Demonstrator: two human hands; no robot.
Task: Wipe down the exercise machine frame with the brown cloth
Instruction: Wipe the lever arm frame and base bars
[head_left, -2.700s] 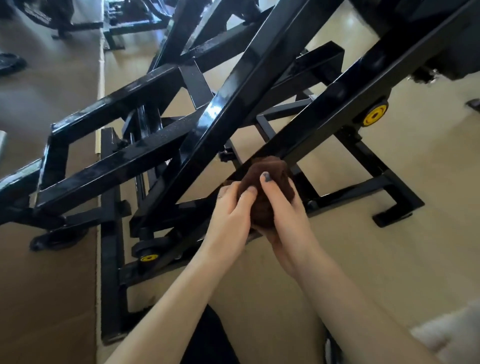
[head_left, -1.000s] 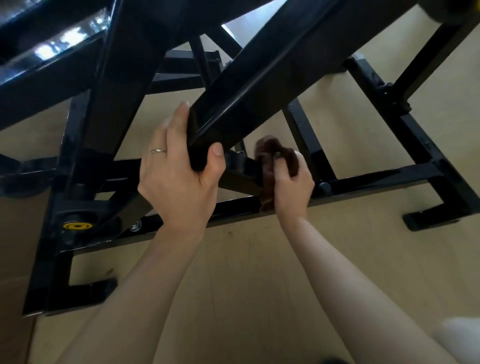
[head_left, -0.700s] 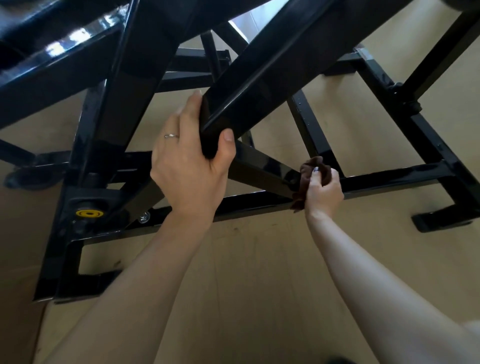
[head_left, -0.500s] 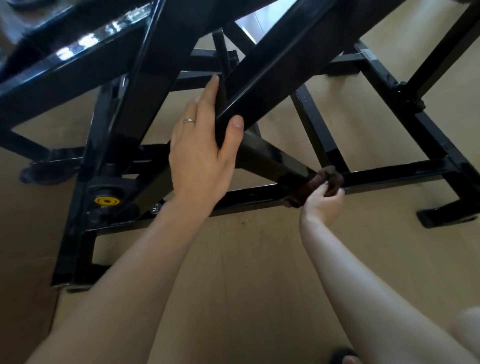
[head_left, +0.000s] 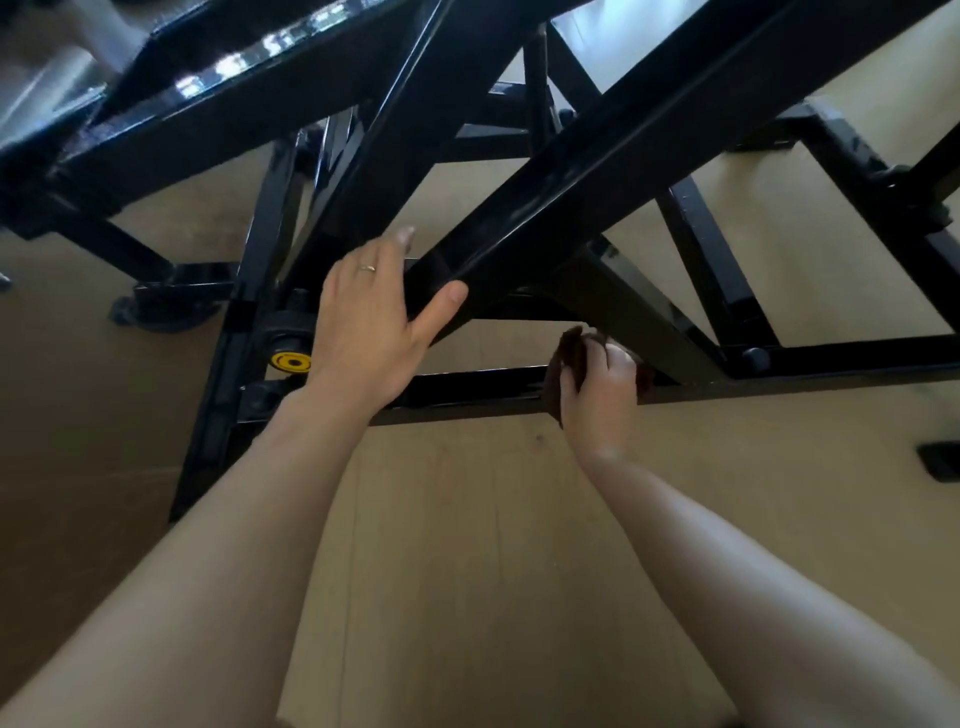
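Note:
The black exercise machine frame (head_left: 597, 150) crosses the upper view with glossy square tubes. My left hand (head_left: 371, 322), with a ring on one finger, rests on the lower end of a slanted tube, thumb under it and fingers over its far side. My right hand (head_left: 600, 389) grips the bunched brown cloth (head_left: 569, 358) and presses it against the low horizontal floor bar, just left of where a short slanted strut meets it. Most of the cloth is hidden by my fingers.
A yellow round cap (head_left: 291, 361) sits on the frame at the left, below a black roller. Beige flooring (head_left: 467, 545) fills the lower view. A black frame foot (head_left: 940, 462) rests at the right edge. More black bars stand behind.
My right hand with the cloth has slid left along the bottom bar, away from the strut joint. My left hand's hold on the slanted tube has loosened. The camera has dipped lower.

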